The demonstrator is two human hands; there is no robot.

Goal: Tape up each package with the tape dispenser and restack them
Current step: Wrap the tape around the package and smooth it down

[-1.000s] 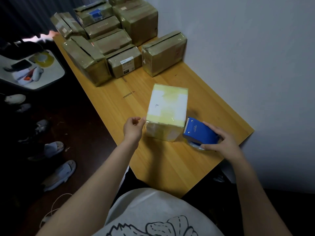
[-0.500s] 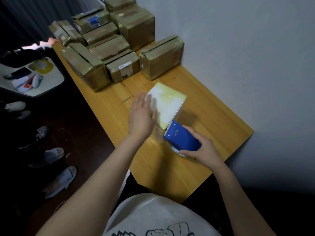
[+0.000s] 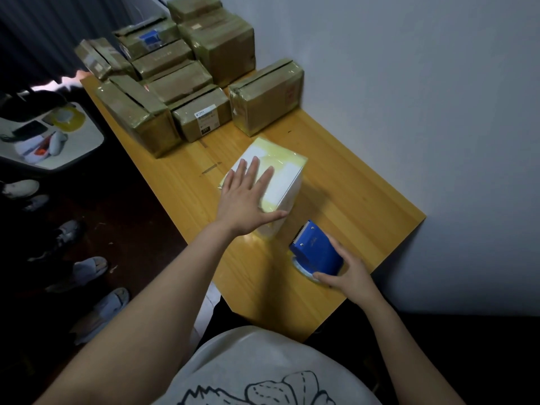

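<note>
A white box [image 3: 285,175] wrapped in yellowish tape lies in the middle of the wooden table [image 3: 350,200]. My left hand [image 3: 248,197] presses flat on its top, fingers straight and spread. Just to the box's near right, the blue tape dispenser [image 3: 314,248] rests on the table. My right hand [image 3: 347,273] grips its near end, thumb along the roll. The dispenser's toothed edge points toward the box, a short gap away.
Several brown taped packages [image 3: 187,92] are stacked at the table's far end, one [image 3: 266,95] set apart near the wall. A white wall runs along the right. Shoes and slippers [image 3: 87,270] lie on the dark floor at left, beside a small white table [image 3: 52,135].
My left hand moved from the box's left side onto its top and flattened. The right hand pulled the dispenser back from the box and set it on the table.
</note>
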